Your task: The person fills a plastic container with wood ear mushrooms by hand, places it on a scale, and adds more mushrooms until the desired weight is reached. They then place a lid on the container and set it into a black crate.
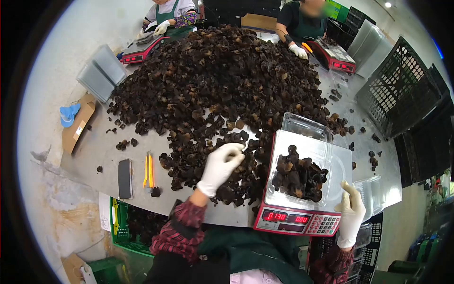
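My left hand (221,168), in a white glove, is over the near edge of a big heap of dark wood-ear mushrooms (227,75). Its thumb and fingers are curled towards each other, and whether anything is between them is too small to tell. My right hand (351,208), also gloved, is beside the right edge of a red scale (297,221), with its fingers partly bent and nothing visible in them. On the scale's metal plate a clear plastic tray (336,173) holds a portion of mushrooms (300,175). The red display reads 0.138.
A phone (125,179) and yellow tools (149,170) lie at the left. Clear trays (371,194) stand right of the scale. Two gloved co-workers sit behind the heap near other scales (336,59). Black crates (395,85) are at the right, a green crate (132,246) below.
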### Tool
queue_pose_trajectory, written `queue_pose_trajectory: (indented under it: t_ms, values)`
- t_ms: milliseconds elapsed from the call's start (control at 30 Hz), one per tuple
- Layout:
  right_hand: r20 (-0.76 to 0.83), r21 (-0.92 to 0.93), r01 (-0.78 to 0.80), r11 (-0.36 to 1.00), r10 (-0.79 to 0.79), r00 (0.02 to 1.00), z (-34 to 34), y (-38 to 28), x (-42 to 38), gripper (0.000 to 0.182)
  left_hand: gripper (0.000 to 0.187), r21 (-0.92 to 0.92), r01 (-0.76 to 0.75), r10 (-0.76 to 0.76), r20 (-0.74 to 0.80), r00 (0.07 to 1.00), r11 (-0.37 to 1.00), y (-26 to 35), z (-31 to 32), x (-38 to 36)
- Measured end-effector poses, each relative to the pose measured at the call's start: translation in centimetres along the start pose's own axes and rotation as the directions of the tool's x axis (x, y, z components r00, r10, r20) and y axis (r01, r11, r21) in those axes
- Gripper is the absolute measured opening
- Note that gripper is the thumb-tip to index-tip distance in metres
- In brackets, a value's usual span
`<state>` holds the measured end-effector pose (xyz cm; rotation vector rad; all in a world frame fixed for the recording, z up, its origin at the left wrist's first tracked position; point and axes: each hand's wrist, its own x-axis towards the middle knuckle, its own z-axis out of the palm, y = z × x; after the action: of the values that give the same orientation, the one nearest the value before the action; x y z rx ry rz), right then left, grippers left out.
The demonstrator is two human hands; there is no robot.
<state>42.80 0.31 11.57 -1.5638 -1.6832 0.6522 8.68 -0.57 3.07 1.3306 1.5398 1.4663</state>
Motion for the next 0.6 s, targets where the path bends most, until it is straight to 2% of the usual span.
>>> queue_pose_trajectory:
  t_ms: [33,100,133,167,200,233,300,333,367,433,467,533,567,600]
  values:
    - [0.013,-0.035,0.03,0.999,-0.03,0.999,-0.4,1.1,-0.4,0.023,0.002,-0.105,0.092,-0.095,-0.029,0.995,0.99,0.3,-1.3,-0.7]
    - [-0.046,0.188,-0.134,0.973,0.145,0.988,-0.6,2.4,-1.1,0.021,0.011,-0.211,0.124,-0.132,-0.024,0.991,0.97,0.0,-3.1,-3.1]
    - [-0.038,0.168,-0.136,0.976,0.144,0.989,-0.6,3.0,-1.4,0.021,0.019,-0.302,0.249,-0.254,0.025,0.967,0.92,0.4,-3.3,-4.7]
    - [-0.038,0.17,-0.139,0.976,0.147,0.988,-0.6,3.5,-1.7,0.021,0.028,-0.104,0.289,-0.29,0.002,0.957,0.952,0.2,-3.2,-6.3]
    - [-0.012,0.133,-0.162,0.978,0.165,0.986,-0.5,3.9,-2.0,0.022,0.036,0.198,0.053,-0.059,0.027,0.998,0.979,-0.9,-3.0,-8.0]
    - [0.013,0.095,-0.185,0.978,0.184,0.983,-0.5,4.1,-2.1,0.022,0.044,0.466,-0.198,0.159,0.122,0.98,0.862,-1.5,-2.7,-9.2]
    - [0.004,0.095,-0.19,0.977,0.191,0.982,-0.2,3.6,-2.4,0.023,0.056,0.65,-0.161,0.043,0.194,0.98,0.742,-1.4,-0.9,-11.3]
    - [0.016,0.095,-0.202,0.975,0.201,0.979,-0.2,3.6,-2.5,0.022,0.055,0.714,-0.182,-0.007,0.252,0.968,0.676,-1.9,-0.3,-12.1]
    - [0.027,0.094,-0.21,0.973,0.208,0.978,-0.1,3.6,-2.5,0.022,0.055,0.734,-0.172,-0.031,0.255,0.967,0.657,-2.2,0.3,-12.3]
    - [-0.003,0.137,-0.187,0.973,0.189,0.982,0.1,3.1,-2.7,0.02,0.045,0.729,-0.306,0.094,0.317,0.944,0.613,-3.3,0.4,-12.4]
    - [0.013,0.125,-0.193,0.973,0.193,0.981,0.1,3.3,-2.7,0.02,0.045,0.72,-0.322,0.105,0.33,0.938,0.614,-4.2,0.4,-12.4]
    - [0.012,0.134,-0.182,0.974,0.182,0.983,0.3,3.6,-2.7,0.02,0.027,0.72,-0.429,0.225,0.367,0.903,0.546,-5.5,0.5,-12.1]
    - [0.028,0.104,-0.181,0.978,0.179,0.983,0.2,3.7,-2.8,0.02,0.027,0.712,-0.441,0.237,0.374,0.897,0.546,-6.0,0.5,-11.8]
    - [0.032,0.122,-0.182,0.976,0.18,0.983,0.2,3.8,-2.9,0.02,0.021,0.68,-0.373,0.243,0.283,0.928,0.632,-5.8,0.6,-11.3]
